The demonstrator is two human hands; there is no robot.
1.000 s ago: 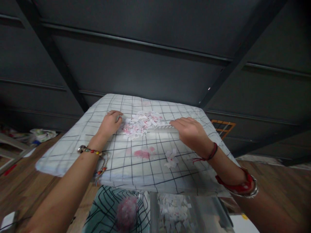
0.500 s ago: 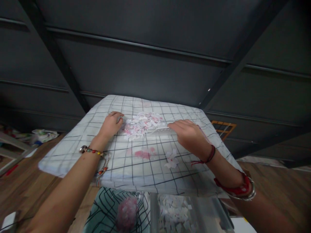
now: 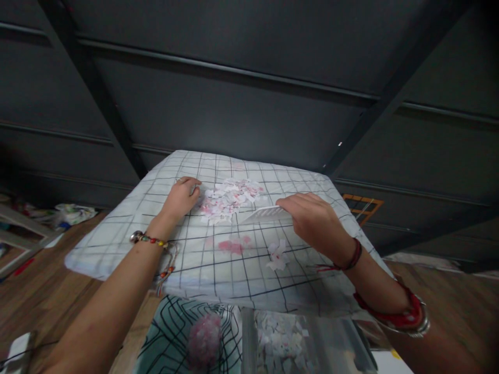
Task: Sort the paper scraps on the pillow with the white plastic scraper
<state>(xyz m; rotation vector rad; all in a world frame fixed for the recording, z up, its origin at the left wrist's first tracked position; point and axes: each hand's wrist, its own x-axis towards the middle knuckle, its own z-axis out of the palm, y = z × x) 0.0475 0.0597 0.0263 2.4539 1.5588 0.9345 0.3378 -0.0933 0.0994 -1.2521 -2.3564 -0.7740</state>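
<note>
While I place the left hand [image 3: 183,197] just beside the left edge of the scrap pile [image 3: 230,196], its thumb and fingers are apart. Right of the pile, a flat white piece [image 3: 265,212] is clamped in the fingers of the right hand [image 3: 314,218]. Remotely, I judge this step as gathering; the next move calls for a low, steady edge.
</note>
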